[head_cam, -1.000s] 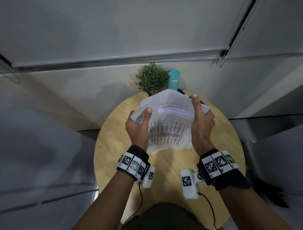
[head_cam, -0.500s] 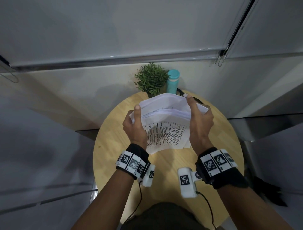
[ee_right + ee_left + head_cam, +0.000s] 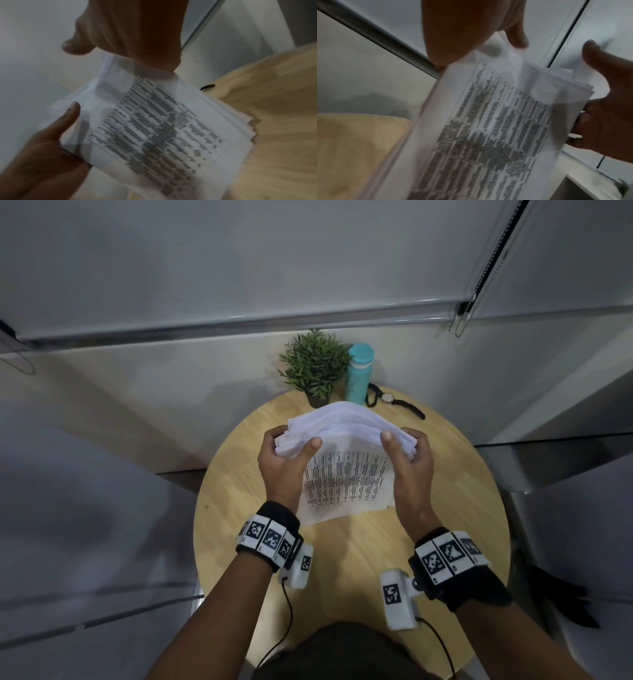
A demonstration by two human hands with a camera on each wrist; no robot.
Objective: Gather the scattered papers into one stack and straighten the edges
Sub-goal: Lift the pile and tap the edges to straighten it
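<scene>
Whereas a second ago both thumbs pointed up along the face of the stack of papers [image 3: 346, 460], they now fold low over its upper edge, and the top of the stack has dropped enough to uncover a wristwatch [image 3: 388, 399] that the sheets hid before. One stack, held upright above the round desk [image 3: 445, 518], is clamped between two hands: the left hand [image 3: 282, 463] grasps its left edge with the thumb in front and the fingers curled behind, and the right hand [image 3: 411, 463] grasps its right edge in the same manner. Pressed from both sides, the thin white sheets bow upward into an arch at the top; the front sheet carries a printed table of dark rows. In the right wrist view the lower corners of the sheets fan out unevenly, so the edges are not yet flush; the sheets are too many and too blurred to count. Whether the bottom edge touches the pale wood-grain desk cannot be told. Beyond the stack stand one small green potted plant [image 3: 317, 366] with spiky leaves and one smooth teal cylindrical bottle [image 3: 358, 374], just beside each other, with the black-strapped wristwatch lying next to the bottle.
</scene>
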